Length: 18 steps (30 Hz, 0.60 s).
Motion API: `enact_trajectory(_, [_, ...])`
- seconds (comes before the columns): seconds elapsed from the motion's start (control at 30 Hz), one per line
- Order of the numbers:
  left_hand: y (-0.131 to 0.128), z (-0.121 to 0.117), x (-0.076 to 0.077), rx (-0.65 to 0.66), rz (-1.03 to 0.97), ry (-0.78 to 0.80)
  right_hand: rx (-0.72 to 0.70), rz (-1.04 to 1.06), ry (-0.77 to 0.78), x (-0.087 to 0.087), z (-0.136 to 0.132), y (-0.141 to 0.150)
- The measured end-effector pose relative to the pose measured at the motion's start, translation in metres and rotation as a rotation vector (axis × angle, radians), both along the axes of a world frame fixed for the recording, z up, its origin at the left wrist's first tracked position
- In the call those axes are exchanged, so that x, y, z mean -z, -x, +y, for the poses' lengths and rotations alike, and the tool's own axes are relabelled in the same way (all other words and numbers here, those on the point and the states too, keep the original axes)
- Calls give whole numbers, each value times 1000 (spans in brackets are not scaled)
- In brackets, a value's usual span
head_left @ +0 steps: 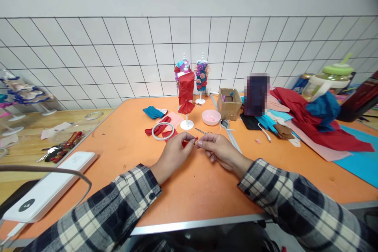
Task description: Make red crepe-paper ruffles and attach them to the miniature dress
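Observation:
Over the middle of the orange table, my left hand (176,152) pinches a small piece of red crepe paper (184,143), mostly hidden by the fingers. Facing it, my right hand (220,150) has its thumb and forefinger closed at the paper's thin twisted end. Just beyond the hands stands a small white dress form (187,125) wearing a red wrapped paper dress (186,90). Scissors (201,130) lie behind the fingertips, partly covered. Left of them, a roll of tape (163,131) rests on red paper strips (156,126).
A pink bowl (211,117) and a cardboard box (229,104) stand behind my right hand. Coloured paper sheets (313,126) and a lidded bottle (330,80) crowd the right side. At the left edge lies a white power bank (56,185) with a cable.

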<state>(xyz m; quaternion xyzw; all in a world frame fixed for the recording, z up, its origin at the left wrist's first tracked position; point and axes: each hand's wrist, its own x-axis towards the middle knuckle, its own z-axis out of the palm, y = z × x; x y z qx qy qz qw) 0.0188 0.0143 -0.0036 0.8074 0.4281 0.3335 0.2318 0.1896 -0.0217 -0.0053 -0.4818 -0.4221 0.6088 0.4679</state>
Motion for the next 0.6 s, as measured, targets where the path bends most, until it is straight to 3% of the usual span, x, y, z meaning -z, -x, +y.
enact_trajectory(0.37, [1,-2,1,60,-9,-87,-9,-34,2,4,2,-1])
enact_trajectory(0.6, [8,3,-7,222,-37,-121,-12,2,23,0,-2,-1])
